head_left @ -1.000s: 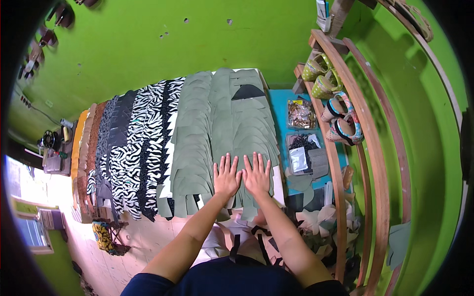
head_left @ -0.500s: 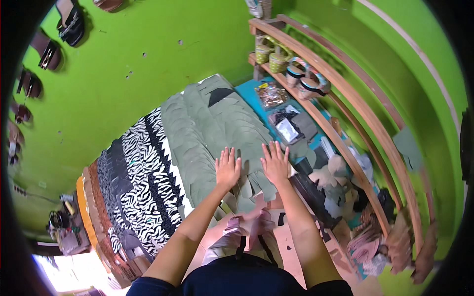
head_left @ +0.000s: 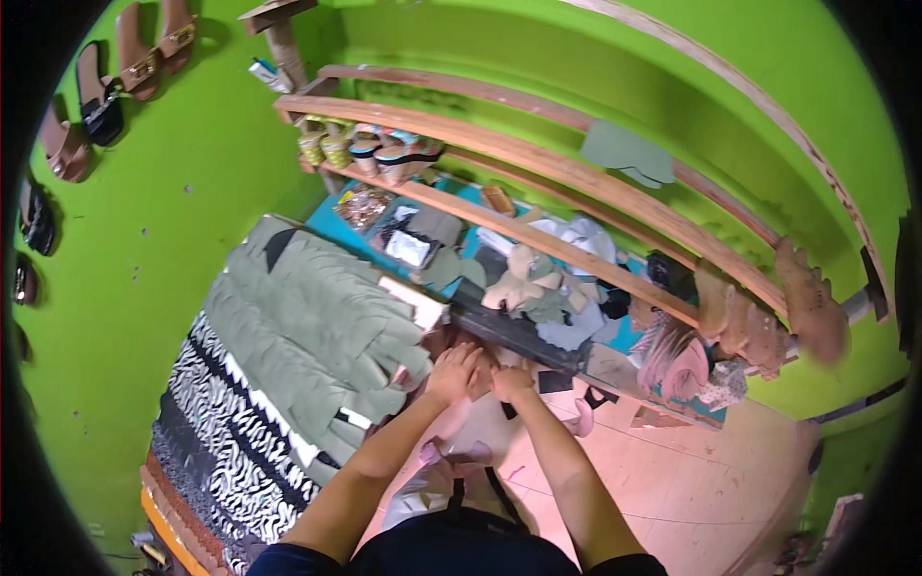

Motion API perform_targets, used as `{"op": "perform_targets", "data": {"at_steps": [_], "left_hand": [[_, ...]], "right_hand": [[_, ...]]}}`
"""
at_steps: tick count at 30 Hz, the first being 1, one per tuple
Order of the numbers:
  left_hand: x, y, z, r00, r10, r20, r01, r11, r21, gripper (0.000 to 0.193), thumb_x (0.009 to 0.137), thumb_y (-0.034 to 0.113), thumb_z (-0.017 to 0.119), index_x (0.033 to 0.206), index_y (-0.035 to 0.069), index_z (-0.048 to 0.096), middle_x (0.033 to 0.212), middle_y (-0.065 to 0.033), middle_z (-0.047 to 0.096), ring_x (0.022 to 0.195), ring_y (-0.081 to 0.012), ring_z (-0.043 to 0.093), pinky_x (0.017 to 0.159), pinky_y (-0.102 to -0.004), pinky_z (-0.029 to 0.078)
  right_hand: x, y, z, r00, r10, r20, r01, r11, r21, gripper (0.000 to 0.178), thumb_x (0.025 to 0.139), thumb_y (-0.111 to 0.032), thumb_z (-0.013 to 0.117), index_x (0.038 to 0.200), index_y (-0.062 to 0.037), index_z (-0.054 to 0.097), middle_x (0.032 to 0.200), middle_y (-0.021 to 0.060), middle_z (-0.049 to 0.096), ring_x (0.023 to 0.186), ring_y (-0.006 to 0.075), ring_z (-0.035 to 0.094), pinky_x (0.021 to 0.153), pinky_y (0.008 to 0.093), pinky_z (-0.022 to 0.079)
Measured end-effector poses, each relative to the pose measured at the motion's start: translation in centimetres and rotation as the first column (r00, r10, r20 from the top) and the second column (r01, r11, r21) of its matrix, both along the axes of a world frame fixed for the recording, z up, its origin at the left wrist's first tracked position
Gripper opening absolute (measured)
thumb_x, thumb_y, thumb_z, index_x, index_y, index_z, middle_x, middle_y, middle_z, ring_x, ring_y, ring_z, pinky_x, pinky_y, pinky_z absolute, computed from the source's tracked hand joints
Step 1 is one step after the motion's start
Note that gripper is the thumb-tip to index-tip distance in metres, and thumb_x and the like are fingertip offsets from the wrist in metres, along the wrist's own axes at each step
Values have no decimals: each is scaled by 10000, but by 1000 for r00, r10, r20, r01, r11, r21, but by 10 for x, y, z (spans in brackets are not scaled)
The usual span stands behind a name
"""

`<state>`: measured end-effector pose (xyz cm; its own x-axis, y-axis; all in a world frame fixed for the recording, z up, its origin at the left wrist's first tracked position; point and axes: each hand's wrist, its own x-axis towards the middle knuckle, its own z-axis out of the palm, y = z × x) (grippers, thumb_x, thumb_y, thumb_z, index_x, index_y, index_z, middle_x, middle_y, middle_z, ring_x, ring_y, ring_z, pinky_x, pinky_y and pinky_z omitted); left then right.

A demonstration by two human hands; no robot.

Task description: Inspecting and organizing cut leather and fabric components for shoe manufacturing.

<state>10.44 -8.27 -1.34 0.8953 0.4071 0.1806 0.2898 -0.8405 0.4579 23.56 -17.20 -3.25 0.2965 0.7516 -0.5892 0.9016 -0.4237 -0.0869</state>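
My left hand and my right hand are side by side and touching. They hover just off the right edge of the rows of olive-green cut pieces. My right hand's fingers are curled under and my left hand's fingers point toward it. Motion blur hides whether either hand holds anything. A small dark piece lies just right of my right hand on the pale wooden surface. Zebra-print pieces lie in rows left of the green ones.
Curved wooden shelves run along the green wall and carry sandals and soles. A teal surface holds bags, cloth scraps and a dark box. Sandals hang on the left wall. Pink soles sit to the right.
Both hands have lifted off the green pieces, where they lay flat with spread fingers, and have drawn together to the right of the stack. The view has swung right toward the shelves.
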Motion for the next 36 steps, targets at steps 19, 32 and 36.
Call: {"op": "perform_targets", "data": {"at_steps": [19,32,36], "left_hand": [[167,68,-85,968,250,-9,-245,954,174,483,735,246,569,1143,37,416,982,-129,514,937,-297,507,751,-381,431],[172,98,-65,862,496,103,-428,822,-377,290,781,191,474,999,8,533,916,-212,557,845,-365,539,734,-411,426],[170,115,-47,862,443,248,-374,884,-281,278,789,180,464,997,9,534,904,-221,559,825,-372,542,728,-411,428]], "right_hand": [[144,39,-67,949,-251,191,-48,484,874,305,679,-138,564,977,-88,524,905,62,518,901,238,477,829,379,350],[146,45,-78,923,-380,62,137,475,869,309,709,-115,536,1018,-105,530,953,65,513,889,248,497,769,363,390],[144,54,-62,922,-386,-17,198,434,879,325,722,-128,535,1043,-83,513,961,92,509,899,271,498,784,387,386]]}}
